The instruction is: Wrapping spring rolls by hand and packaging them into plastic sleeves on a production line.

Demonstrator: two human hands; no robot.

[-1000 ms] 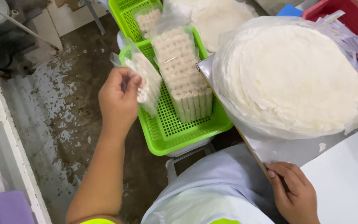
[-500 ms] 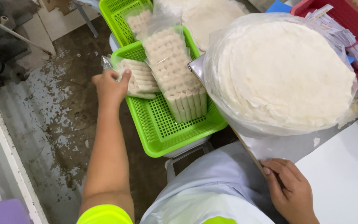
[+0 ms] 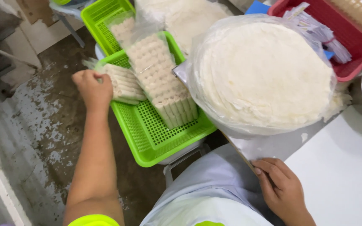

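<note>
The left hand (image 3: 92,90) is closed around the end of a small bag of rolls (image 3: 122,83). The bag lies on its side, half over the rim of the green basket (image 3: 147,138), at about 9 o'clock from the middle of the basket. The fingers curl over the bag's end, likely so the thin plastic does not slip.

A bigger bag of rolls (image 3: 160,75) lies inside the same basket, just beside the small bag, at 3 o'clock from it. The two bags touch. They lie flat, likely so the rolls do not bend or break.

The right hand (image 3: 281,188) rests flat and open on the edge of the white table (image 3: 344,175), at 5 o'clock from the basket. It holds nothing. It seems to steady the person while the other arm reaches far out.

A big round stack of thin white sheets (image 3: 265,71) sits in a clear bag at 12 o'clock from the right hand. A red basket (image 3: 348,46) stands behind it at 2 o'clock.
</note>
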